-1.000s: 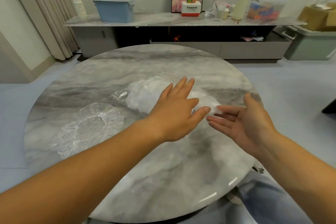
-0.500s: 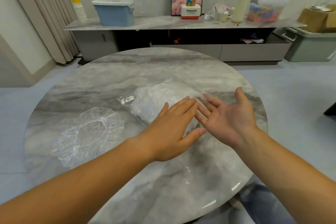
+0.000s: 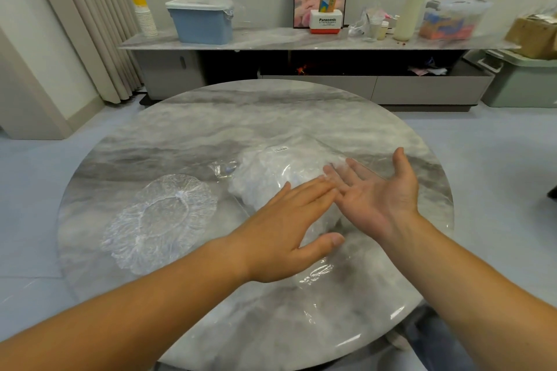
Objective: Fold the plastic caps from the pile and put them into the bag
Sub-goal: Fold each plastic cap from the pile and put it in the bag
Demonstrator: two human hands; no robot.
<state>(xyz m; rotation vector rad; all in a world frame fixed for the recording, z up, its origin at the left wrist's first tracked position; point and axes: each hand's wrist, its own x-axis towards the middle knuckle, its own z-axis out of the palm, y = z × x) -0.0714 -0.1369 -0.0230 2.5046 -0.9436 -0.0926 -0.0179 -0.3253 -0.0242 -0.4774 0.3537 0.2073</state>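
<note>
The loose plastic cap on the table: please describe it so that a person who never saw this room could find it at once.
Look at the round grey marble table in the middle of the room. On its left half lies the plastic cap, spread open and flat. Unlike the bulging white bag to its right, it is see-through, with a crinkled rim.

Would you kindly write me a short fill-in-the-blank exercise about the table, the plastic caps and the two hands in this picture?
1. The marble table has a ____ top.
2. One spread-out plastic cap lies on the person's ____ side of the bag stuffed with white caps.
3. The left hand is turned palm ____ over the bag.
4. The right hand is turned palm ____, fingers straight.

Missing words: round; left; down; up.
</note>
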